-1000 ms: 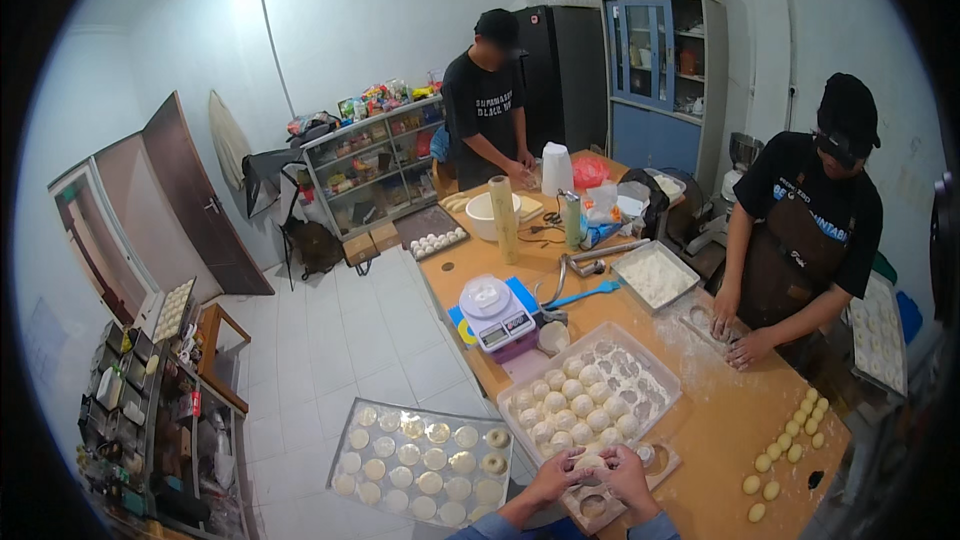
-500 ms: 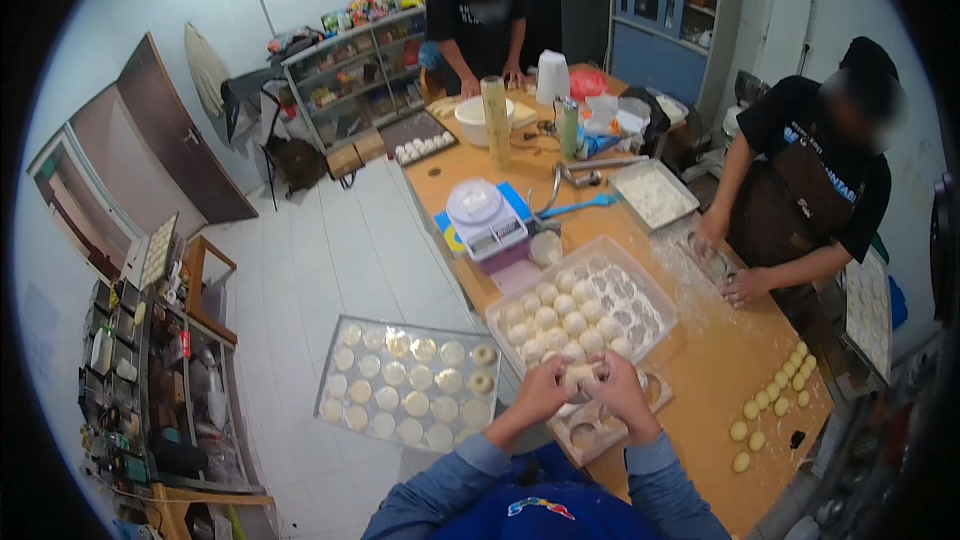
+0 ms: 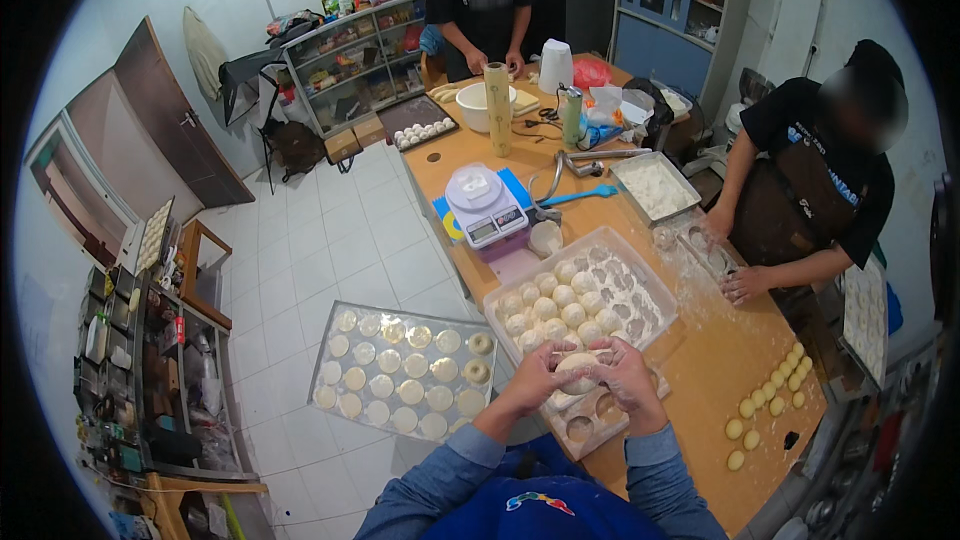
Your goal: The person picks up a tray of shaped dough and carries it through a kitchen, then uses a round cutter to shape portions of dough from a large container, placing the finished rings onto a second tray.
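Between my left hand (image 3: pixel 533 381) and my right hand (image 3: pixel 630 380) is a pale, flattened round of dough (image 3: pixel 578 370). The fingers of both hands grip its edges, with flour on the skin. Right under the hands lies a wooden mould board (image 3: pixel 610 429) with round hollows, partly covered by my hands. Just beyond them stands a translucent plastic tub (image 3: pixel 663 312) with several white dough balls (image 3: pixel 546 309) on its left side and floury round marks on its right. To the left, a metal tray (image 3: pixel 327 342) bears rows of flat dough discs and a few ring-like pieces.
Small yellow balls (image 3: pixel 757 399) lie in rows at the table's right. A kitchen scale (image 3: pixel 478 202), a blue brush (image 3: pixel 590 192) and a flour tray (image 3: pixel 655 188) are farther off. One co-worker (image 3: pixel 800 180) handles a mould at the right; another (image 3: pixel 480 10) stands at the far end.
The dough between my hands is now broader and flatter, with more of its face showing. My hands have shifted slightly nearer to the tub. The view has tilted a little.
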The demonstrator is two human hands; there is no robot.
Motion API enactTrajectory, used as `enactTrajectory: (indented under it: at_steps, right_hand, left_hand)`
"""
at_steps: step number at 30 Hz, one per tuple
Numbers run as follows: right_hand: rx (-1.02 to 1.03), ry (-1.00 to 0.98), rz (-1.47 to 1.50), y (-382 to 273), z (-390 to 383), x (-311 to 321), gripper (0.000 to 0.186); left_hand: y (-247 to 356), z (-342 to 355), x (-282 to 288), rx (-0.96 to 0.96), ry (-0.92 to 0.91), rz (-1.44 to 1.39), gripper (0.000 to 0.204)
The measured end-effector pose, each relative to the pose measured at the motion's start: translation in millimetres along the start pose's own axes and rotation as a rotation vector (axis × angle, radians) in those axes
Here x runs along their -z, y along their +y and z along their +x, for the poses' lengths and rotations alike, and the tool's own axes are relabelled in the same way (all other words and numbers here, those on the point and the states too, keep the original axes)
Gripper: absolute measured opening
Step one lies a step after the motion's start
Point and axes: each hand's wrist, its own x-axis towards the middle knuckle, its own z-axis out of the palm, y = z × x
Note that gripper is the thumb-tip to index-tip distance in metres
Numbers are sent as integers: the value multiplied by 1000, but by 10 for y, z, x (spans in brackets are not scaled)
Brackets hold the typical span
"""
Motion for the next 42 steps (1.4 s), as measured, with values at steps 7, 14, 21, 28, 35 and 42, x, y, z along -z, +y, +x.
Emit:
enactTrajectory:
  at_steps: [7, 14, 21, 28, 35, 42]
  right_hand:
    - [-96, -4, 276, 52, -4, -49, 41]
    - [-91, -62, 305, 87, 27, -45, 45]
    - [12, 66, 387, 138, 21, -160, 44]
    - [124, -12, 136, 130, 46, -228, 42]
    - [195, -1, -281, 146, 79, -259, 45]
    - [191, 50, -54, 72, 73, -349, 41]
  left_hand:
    - [130, -26, -50, -6, 26, -38, 39]
    - [-17, 4, -43, -117, 31, -18, 36]
    - [-118, 33, -67, -240, 158, 189, 35]
    - [-82, -19, -69, -159, 145, 89, 40]
    - [-131, -18, 42, -247, 139, 221, 39]
    - [-83, -26, 32, -90, 43, -351, 34]
